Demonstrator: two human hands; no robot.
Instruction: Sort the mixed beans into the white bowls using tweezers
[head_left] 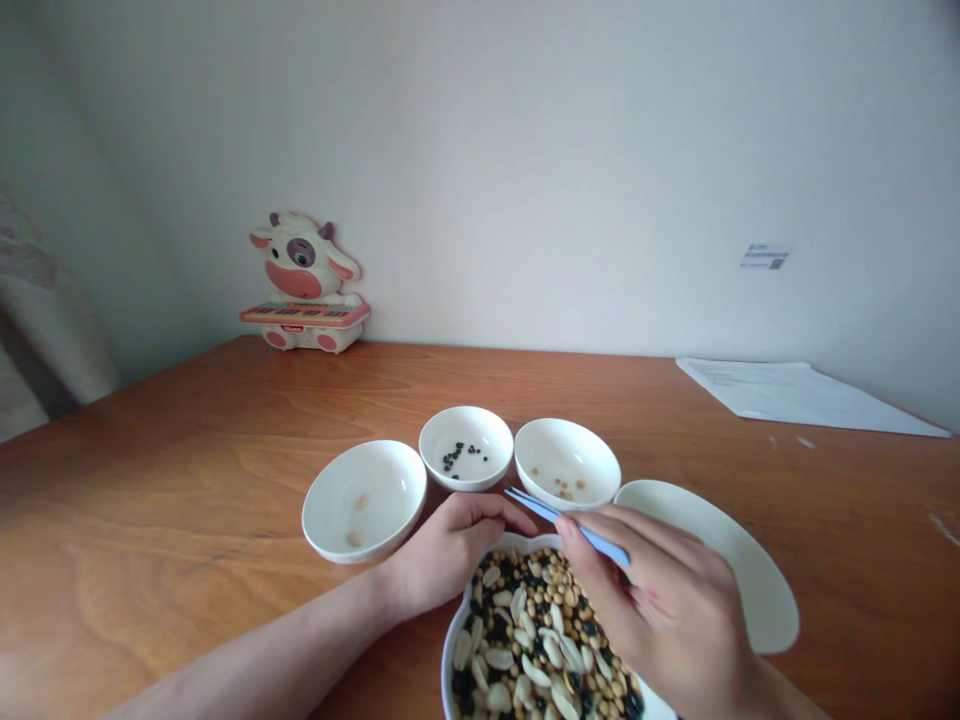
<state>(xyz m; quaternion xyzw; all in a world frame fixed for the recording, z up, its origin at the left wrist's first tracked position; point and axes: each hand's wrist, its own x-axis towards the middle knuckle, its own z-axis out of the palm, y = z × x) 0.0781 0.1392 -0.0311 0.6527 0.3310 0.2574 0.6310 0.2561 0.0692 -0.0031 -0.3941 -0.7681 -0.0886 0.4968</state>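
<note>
My right hand (664,590) pinches a pair of blue tweezers (592,535) and hovers over the right side of a white-rimmed bowl (452,640). The tweezers' tips point left, just in front of the small bowls; they look dark, and I cannot tell whether anything is between them. Mixed black beans, yellow soybeans and pale peanuts (536,671) fill the bowl. My left hand (442,550) is curled round the bowl's far left rim, its fingers bent along the edge. The bowl's near edge is cut off by the frame.
Behind my hands stand three white bowls: the left one (319,500) holds a couple of peanuts, the middle one (431,440) several black beans, the right one (592,445) several soybeans. A white plate (757,570) lies right. A cow toy piano (307,290) and papers (787,390) sit farther back.
</note>
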